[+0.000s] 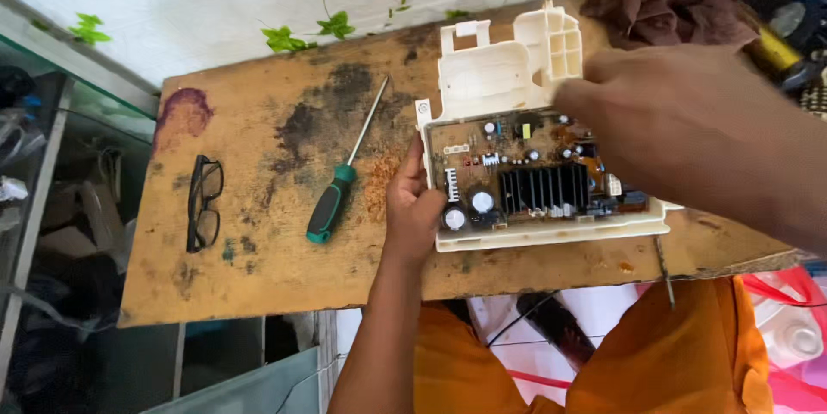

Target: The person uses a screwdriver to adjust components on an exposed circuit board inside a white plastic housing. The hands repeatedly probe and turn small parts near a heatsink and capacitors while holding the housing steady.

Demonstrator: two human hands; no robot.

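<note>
The left hand point(413, 207) is gripping the left end of the circuit board point(525, 177) in its white casing point(500, 78), overhanging the surface's point(258, 276) front edge. The right hand point(680, 121) is resting curled over its right side; a loosened grip could be letting it slide off.

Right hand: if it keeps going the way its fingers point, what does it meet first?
Probably the white plastic housing just past the fingers of the right hand, which point left; height above it is unclear.
</note>
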